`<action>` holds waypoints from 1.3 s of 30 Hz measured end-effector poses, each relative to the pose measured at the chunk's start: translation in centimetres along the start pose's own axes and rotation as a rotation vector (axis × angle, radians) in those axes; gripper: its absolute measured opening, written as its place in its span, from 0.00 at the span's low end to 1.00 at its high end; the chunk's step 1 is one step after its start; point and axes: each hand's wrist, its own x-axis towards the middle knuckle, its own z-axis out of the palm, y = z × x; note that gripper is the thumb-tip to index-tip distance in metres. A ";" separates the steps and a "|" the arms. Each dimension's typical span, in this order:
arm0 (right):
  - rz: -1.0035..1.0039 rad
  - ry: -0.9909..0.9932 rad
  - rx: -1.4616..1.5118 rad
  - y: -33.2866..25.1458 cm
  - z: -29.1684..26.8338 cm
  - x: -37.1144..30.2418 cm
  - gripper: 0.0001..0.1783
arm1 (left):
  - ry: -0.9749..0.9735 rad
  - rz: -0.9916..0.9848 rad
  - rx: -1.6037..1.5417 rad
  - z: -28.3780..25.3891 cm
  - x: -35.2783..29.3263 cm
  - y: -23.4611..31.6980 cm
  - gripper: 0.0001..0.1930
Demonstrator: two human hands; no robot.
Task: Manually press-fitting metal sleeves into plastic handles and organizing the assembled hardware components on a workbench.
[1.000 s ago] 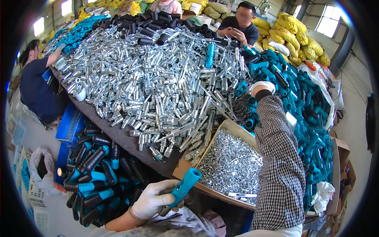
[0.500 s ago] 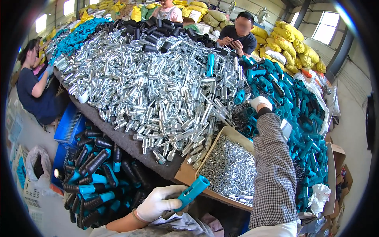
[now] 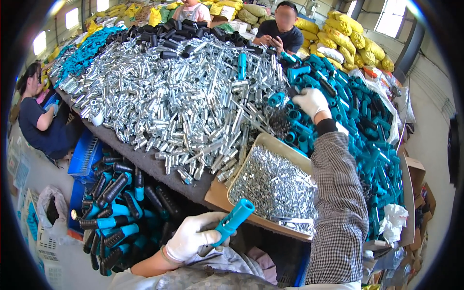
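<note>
The left hand [image 3: 194, 238] grips a teal handle [image 3: 234, 220] near the tray [image 3: 285, 151]; the right hand [image 3: 311, 102] is at the heap of teal parts [image 3: 382, 166], its grip unclear. Picking out a piece seems the current step; the next move calls for freeing it cleanly.

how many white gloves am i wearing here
2: one on your left hand, which holds a teal handle, and one on your right hand, at the heap of teal parts. Neither is hidden.

place: factory workshop | heaped metal fittings [image 3: 169, 101] | piled teal plastic parts [image 3: 382, 166] | stacked yellow sacks [image 3: 345, 38] | co-worker [image 3: 38, 118] beside worktable [image 3: 145, 163]
</note>
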 end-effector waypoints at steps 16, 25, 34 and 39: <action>0.561 0.035 1.456 -8.0 -3.7 -41.6 0.25 | -0.095 -0.247 0.143 2.9 0.3 -2.8 0.27; 0.447 0.137 1.691 -6.4 -1.5 -42.4 0.29 | -0.168 -0.427 0.171 4.1 0.5 -3.5 0.33; 0.382 0.604 1.859 -7.9 -0.6 -40.7 0.30 | -0.196 -0.392 0.035 4.7 0.6 -3.5 0.33; 0.251 0.026 1.172 -6.2 -3.9 -40.2 0.18 | -0.150 -0.384 -0.054 4.9 0.6 -2.6 0.32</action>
